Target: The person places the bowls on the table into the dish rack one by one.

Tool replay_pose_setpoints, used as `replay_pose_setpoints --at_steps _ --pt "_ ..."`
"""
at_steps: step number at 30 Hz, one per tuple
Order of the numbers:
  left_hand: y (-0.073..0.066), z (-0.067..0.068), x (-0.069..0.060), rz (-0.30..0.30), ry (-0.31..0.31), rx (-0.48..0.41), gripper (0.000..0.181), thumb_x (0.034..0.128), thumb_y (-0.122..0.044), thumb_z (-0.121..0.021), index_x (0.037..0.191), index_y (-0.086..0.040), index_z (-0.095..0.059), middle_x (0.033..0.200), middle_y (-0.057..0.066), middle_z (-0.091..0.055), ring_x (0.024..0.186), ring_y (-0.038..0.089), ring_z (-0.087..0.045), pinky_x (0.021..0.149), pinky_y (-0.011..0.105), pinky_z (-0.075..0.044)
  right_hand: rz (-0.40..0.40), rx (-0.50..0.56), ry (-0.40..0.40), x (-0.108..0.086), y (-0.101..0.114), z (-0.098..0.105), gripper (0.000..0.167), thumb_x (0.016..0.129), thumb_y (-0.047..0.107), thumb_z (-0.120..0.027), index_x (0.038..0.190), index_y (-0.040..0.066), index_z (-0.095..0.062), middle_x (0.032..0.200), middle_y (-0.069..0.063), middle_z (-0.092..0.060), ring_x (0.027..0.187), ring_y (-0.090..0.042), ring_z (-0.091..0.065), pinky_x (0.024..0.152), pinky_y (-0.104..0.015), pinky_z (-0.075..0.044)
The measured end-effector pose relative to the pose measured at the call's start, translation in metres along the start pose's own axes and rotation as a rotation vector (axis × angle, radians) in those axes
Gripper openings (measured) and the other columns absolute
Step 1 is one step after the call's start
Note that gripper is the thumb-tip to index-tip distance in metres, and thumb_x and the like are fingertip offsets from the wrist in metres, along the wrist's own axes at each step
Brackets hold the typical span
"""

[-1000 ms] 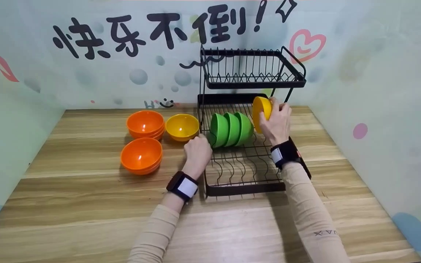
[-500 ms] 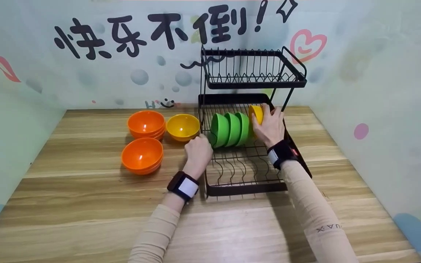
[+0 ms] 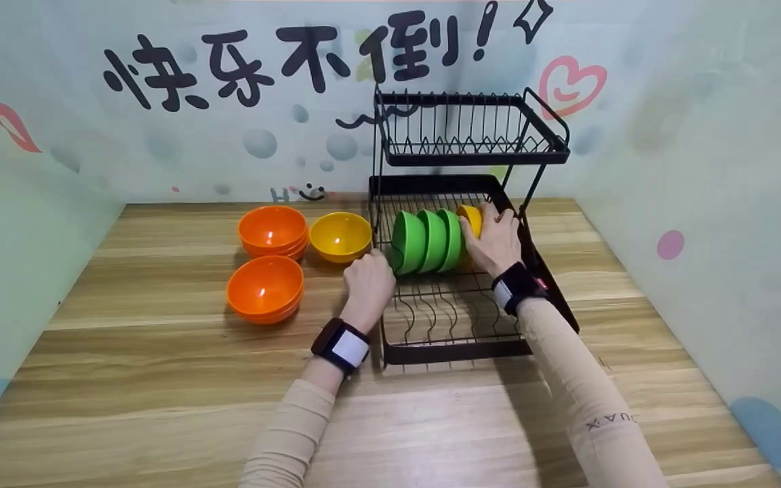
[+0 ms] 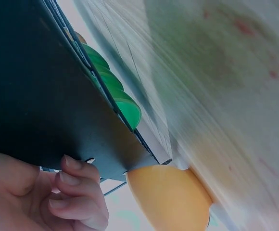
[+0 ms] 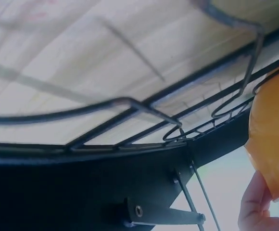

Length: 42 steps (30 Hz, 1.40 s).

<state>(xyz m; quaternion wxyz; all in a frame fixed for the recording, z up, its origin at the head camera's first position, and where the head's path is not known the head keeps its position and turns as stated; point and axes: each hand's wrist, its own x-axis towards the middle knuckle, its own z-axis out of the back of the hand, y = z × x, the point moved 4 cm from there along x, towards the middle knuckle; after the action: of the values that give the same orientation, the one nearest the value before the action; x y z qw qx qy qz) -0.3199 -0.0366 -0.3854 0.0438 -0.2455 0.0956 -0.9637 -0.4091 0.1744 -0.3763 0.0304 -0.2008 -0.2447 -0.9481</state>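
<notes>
My right hand (image 3: 493, 245) grips a yellow bowl (image 3: 470, 218) standing on edge in the lower tier of the black dish rack (image 3: 458, 351). Just left of it, three green bowls (image 3: 434, 240) stand on edge in a row. In the right wrist view, the yellow bowl (image 5: 274, 139) is at the right edge, with fingers (image 5: 255, 204) against its lower side. At the rack's left side, my left hand (image 3: 369, 281) has curled fingers and holds the frame. The left wrist view shows those curled fingers (image 4: 79, 192) against the black side panel (image 4: 77, 120); the thumb is hidden.
Left of the rack, another yellow bowl (image 3: 340, 237) stands upright, close to my left hand. Two stacks of orange bowls, a rear one (image 3: 272, 230) and a front one (image 3: 265, 289), sit farther left. The upper tier (image 3: 475, 160) overhangs the rack's rear. Printed walls enclose the wooden table (image 3: 146, 379).
My right hand has moved left and lowered the yellow bowl into the rack beside the green bowls. The green bowls stand slightly closer together. My left hand has stayed in place.
</notes>
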Motion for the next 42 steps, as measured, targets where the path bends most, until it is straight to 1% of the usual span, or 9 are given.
replay_pose_setpoints --at_steps 7,10,14,21,24,28,34,37,42 --pt "0.0 -0.001 0.001 0.005 0.02 -0.031 0.015 0.0894 -0.013 -0.053 0.089 -0.002 -0.063 0.081 0.014 -0.07 0.073 0.031 -0.069 0.06 0.04 -0.055 -0.018 0.023 0.054 -0.002 0.001 -0.003 0.059 0.094 0.056 -0.04 0.137 0.015 -0.042 0.121 -0.028 -0.042 0.112 -0.044 -0.045 0.091 -0.056 -0.043" --pt "0.0 -0.001 0.001 0.006 0.016 -0.028 0.015 0.0894 -0.013 -0.053 0.09 -0.002 -0.064 0.081 0.014 -0.07 0.073 0.031 -0.069 0.059 0.04 -0.055 -0.007 0.028 0.071 -0.002 0.002 -0.004 0.06 0.094 0.056 -0.039 0.137 0.015 -0.042 0.118 -0.027 -0.043 0.11 -0.044 -0.047 0.089 -0.056 -0.044" --pt "0.0 0.0 0.001 0.003 0.005 -0.019 0.015 0.0888 -0.013 -0.054 0.09 -0.002 -0.064 0.081 0.014 -0.07 0.073 0.03 -0.069 0.059 0.04 -0.055 0.003 0.035 0.075 -0.002 0.003 -0.004 0.06 0.094 0.057 -0.039 0.136 0.015 -0.042 0.114 -0.026 -0.044 0.106 -0.042 -0.049 0.087 -0.055 -0.045" --pt "0.0 -0.001 0.002 0.001 0.007 -0.017 0.015 0.0886 -0.014 -0.055 0.089 -0.002 -0.064 0.081 0.014 -0.07 0.073 0.03 -0.069 0.059 0.04 -0.055 0.007 0.031 0.074 -0.004 0.004 -0.003 0.059 0.094 0.056 -0.039 0.136 0.015 -0.043 0.115 -0.027 -0.044 0.106 -0.043 -0.049 0.087 -0.055 -0.045" --pt "0.0 -0.001 0.002 0.0 0.0 -0.027 0.015 0.0885 -0.013 -0.055 0.089 -0.002 -0.064 0.08 0.014 -0.07 0.072 0.031 -0.069 0.059 0.04 -0.055 0.005 0.037 0.077 -0.005 0.006 -0.003 0.057 0.094 0.055 -0.04 0.135 0.016 -0.044 0.115 -0.027 -0.045 0.106 -0.044 -0.049 0.085 -0.055 -0.045" --pt "0.001 0.0 0.002 -0.002 -0.008 -0.043 0.014 0.0881 -0.013 -0.055 0.088 -0.001 -0.064 0.079 0.015 -0.07 0.072 0.032 -0.069 0.059 0.041 -0.055 0.008 0.039 0.072 -0.006 0.008 -0.002 0.056 0.094 0.055 -0.04 0.134 0.015 -0.045 0.119 -0.029 -0.047 0.108 -0.046 -0.05 0.087 -0.058 -0.044" --pt "0.001 -0.001 0.002 0.004 0.013 -0.042 0.016 0.0886 -0.015 -0.056 0.09 -0.001 -0.064 0.081 0.016 -0.07 0.074 0.033 -0.069 0.06 0.042 -0.056 0.021 0.024 0.064 -0.008 0.009 0.0 0.056 0.094 0.054 -0.041 0.133 0.015 -0.046 0.12 -0.029 -0.047 0.112 -0.046 -0.048 0.09 -0.059 -0.044" --pt "0.001 -0.001 0.001 0.006 0.019 -0.041 0.017 0.0889 -0.015 -0.055 0.091 -0.001 -0.064 0.082 0.016 -0.07 0.074 0.033 -0.07 0.061 0.042 -0.056 0.035 0.01 0.05 -0.008 0.011 0.002 0.056 0.094 0.053 -0.043 0.132 0.013 -0.047 0.118 -0.028 -0.047 0.111 -0.044 -0.047 0.089 -0.058 -0.044" --pt "0.001 -0.001 0.001 0.007 0.007 -0.048 0.016 0.0884 -0.015 -0.056 0.09 -0.001 -0.064 0.081 0.016 -0.07 0.074 0.033 -0.069 0.061 0.042 -0.056 0.078 -0.037 0.014 -0.01 0.016 0.007 0.056 0.094 0.052 -0.042 0.13 0.01 -0.049 0.114 -0.025 -0.046 0.107 -0.042 -0.047 0.081 -0.057 -0.047"
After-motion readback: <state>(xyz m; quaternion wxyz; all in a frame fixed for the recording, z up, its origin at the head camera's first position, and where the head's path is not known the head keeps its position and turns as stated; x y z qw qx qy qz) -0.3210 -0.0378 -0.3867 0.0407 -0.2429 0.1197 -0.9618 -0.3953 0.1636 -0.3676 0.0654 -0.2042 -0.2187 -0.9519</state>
